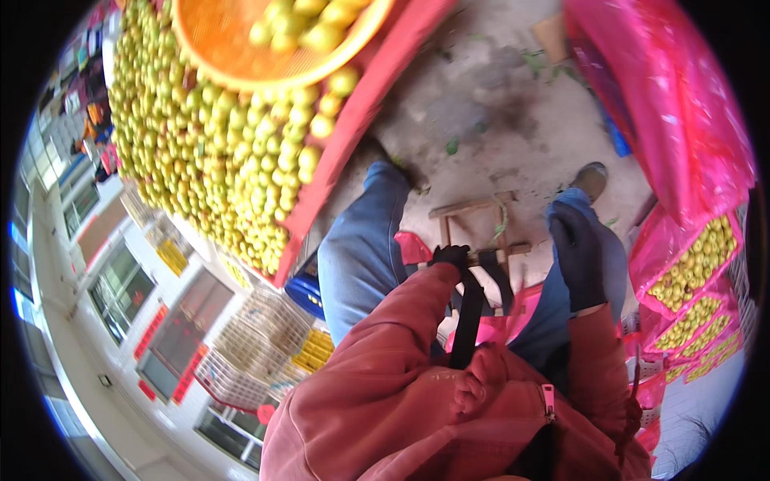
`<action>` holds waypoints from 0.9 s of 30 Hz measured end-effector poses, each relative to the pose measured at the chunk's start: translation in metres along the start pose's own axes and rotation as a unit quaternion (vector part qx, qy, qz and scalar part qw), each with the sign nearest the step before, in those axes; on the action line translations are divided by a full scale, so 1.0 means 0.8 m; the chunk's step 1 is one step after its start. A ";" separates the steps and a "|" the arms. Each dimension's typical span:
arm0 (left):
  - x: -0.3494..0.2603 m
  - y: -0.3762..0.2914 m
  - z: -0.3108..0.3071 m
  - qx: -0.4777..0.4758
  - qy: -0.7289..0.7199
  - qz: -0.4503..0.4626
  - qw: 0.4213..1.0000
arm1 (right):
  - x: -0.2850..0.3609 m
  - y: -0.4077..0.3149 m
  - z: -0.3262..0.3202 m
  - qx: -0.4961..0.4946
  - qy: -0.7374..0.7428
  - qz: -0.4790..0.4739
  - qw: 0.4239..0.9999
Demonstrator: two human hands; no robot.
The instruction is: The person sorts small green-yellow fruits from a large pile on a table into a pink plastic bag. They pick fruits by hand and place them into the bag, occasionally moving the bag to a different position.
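My left hand, in a black glove, is at the near end of a small wooden folding stool with dark straps, between my legs. Its fingers curl at the stool's edge and a black strap. My right hand, also in a black glove, rests on my right knee; whether it holds anything does not show. At the upper left, a sloping heap of yellow-green round fruits lies on a red-edged table. An orange plastic basket with several larger-looking yellow fruits stands on the heap.
Pink plastic sheeting hangs at the right, above pink-lined crates of fruit. A blue container sits below the table's corner. White lattice crates and yellow crates stand at the lower left. Leaves lie on the concrete floor.
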State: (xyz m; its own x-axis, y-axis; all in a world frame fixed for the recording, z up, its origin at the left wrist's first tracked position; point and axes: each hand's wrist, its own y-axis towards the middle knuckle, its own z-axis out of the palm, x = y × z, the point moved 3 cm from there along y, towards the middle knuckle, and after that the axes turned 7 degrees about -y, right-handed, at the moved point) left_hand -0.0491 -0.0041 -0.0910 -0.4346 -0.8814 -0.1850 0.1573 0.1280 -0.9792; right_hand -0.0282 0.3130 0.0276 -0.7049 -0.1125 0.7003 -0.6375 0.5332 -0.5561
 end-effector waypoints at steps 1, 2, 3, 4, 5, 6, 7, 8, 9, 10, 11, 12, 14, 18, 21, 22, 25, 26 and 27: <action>0.024 0.000 0.003 0.013 -0.016 0.014 1.000 | 0.017 0.001 0.023 0.013 0.008 0.001 1.000; 0.038 0.001 0.017 0.019 -0.048 0.028 0.998 | 0.031 0.008 0.048 0.043 0.062 0.028 0.997; 0.043 0.010 0.022 0.027 -0.069 0.050 0.996 | 0.047 0.021 0.073 0.070 0.066 0.004 0.995; 0.042 0.022 0.029 0.041 -0.082 0.076 0.993 | 0.054 0.034 0.095 0.088 0.071 -0.013 0.994; 0.041 0.032 0.036 0.056 -0.092 0.101 0.989 | 0.056 0.049 0.114 0.104 0.077 -0.028 0.991; 0.051 0.033 0.023 0.002 -0.130 0.112 0.985 | 0.052 0.065 0.129 0.135 0.076 -0.011 0.988; 0.056 0.027 0.013 -0.040 -0.143 0.095 0.984 | 0.049 0.082 0.141 0.182 0.080 -0.003 0.980; 0.079 0.048 0.026 -0.038 -0.194 0.121 0.973 | 0.054 0.101 0.148 0.187 0.034 -0.012 0.982; 0.062 0.019 -0.024 -0.038 -0.193 0.102 0.975 | 0.050 0.120 0.150 0.190 -0.015 -0.017 0.982; 0.067 0.024 -0.034 -0.051 -0.221 0.156 0.961 | 0.032 0.152 0.154 0.154 -0.080 -0.070 0.982; 0.072 0.023 -0.034 -0.034 -0.210 0.136 0.968 | 0.020 0.170 0.153 0.117 -0.146 -0.122 0.975; 0.087 0.047 -0.026 0.041 -0.320 0.188 0.928 | 0.040 0.175 0.141 0.115 -0.098 -0.092 0.984; 0.113 0.079 -0.056 0.066 -0.434 0.236 0.867 | 0.059 0.196 0.138 0.060 0.017 -0.135 0.989; 0.192 0.185 -0.270 -0.419 -0.201 0.153 0.872 | 0.069 0.191 0.147 0.053 -0.013 -0.175 0.983; 0.247 0.226 -0.328 -0.485 -0.124 0.048 0.864 | 0.085 0.164 0.170 0.088 -0.049 -0.158 0.982; 0.249 0.240 -0.338 -0.486 -0.120 0.034 0.865 | 0.085 0.162 0.172 0.074 -0.057 -0.166 0.982; 0.261 0.266 -0.349 -0.492 -0.109 0.013 0.864 | 0.065 0.151 0.186 0.094 0.000 -0.069 0.993; 0.267 0.274 -0.354 -0.497 -0.115 0.003 0.860 | 0.066 0.154 0.193 0.100 -0.028 -0.084 0.991; 0.274 0.283 -0.358 -0.499 -0.124 -0.003 0.858 | 0.067 0.157 0.198 0.101 -0.062 -0.082 0.990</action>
State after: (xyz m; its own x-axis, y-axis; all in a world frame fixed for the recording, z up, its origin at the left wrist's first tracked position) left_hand -0.3627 -0.0377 -0.3772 -0.2117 -0.9371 -0.2775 -0.7352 0.3397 -0.5866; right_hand -0.1949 0.2413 -0.0753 -0.6116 -0.2925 0.7351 -0.7868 0.3221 -0.5265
